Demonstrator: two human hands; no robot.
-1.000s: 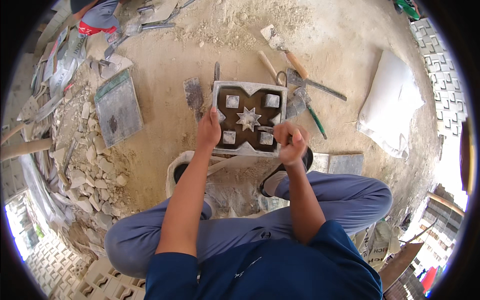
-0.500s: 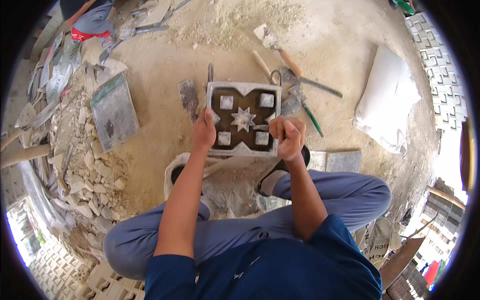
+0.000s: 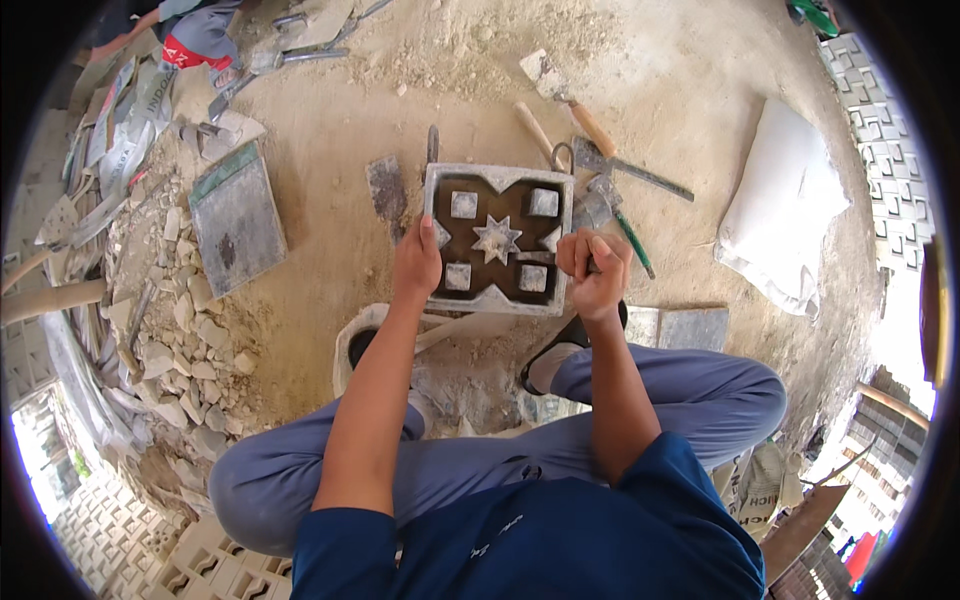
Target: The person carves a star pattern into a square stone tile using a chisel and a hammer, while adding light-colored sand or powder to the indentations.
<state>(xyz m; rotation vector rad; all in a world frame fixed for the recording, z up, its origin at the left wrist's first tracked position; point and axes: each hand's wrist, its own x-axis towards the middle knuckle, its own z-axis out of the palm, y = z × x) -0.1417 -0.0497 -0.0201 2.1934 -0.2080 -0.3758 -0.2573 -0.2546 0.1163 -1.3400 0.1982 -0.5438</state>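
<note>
A square grey mould [image 3: 497, 176] with a dark inside, a star in the middle and small square blocks lies on the sandy ground in front of me. My left hand [image 3: 418, 265] rests flat on the mould's left edge and holds it. My right hand [image 3: 595, 270] is a closed fist at the mould's right edge, around what looks like a thin dark tool; the tool is mostly hidden by my fingers.
Trowels and hammers [image 3: 590, 135] lie just beyond the mould. A flat grey slab [image 3: 238, 220] sits to the left beside a heap of broken pieces [image 3: 170, 330]. A white sack [image 3: 780, 215] lies at the right, a white bucket [image 3: 350, 345] by my knee. Another person [image 3: 195, 30] crouches at the far left.
My right fist has shifted slightly up along the mould's right edge. My left hand stays on the left edge. The view has swayed a little.
</note>
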